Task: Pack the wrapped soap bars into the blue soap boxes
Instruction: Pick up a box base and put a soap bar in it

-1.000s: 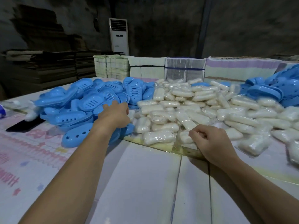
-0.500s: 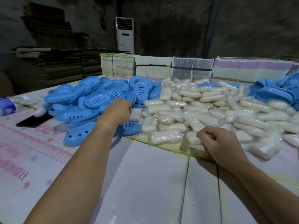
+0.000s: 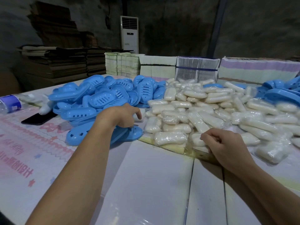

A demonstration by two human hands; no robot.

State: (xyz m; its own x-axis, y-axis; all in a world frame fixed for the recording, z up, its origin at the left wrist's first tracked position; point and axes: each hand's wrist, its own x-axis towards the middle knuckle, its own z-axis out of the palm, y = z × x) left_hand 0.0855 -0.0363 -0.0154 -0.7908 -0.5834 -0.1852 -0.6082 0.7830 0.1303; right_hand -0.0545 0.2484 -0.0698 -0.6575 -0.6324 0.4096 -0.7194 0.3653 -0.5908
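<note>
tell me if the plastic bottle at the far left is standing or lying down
Lying down. The plastic bottle rests on its side on the table, its blue label facing up, beside the black phone.

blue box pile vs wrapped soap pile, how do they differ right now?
The blue box pile is hard, slotted blue plastic; the wrapped soap pile is white bars in clear film. The boxes lie at the left hand, which grips one; the soaps lie at the right hand, which pinches one. Both are loose heaps on the table.
</note>
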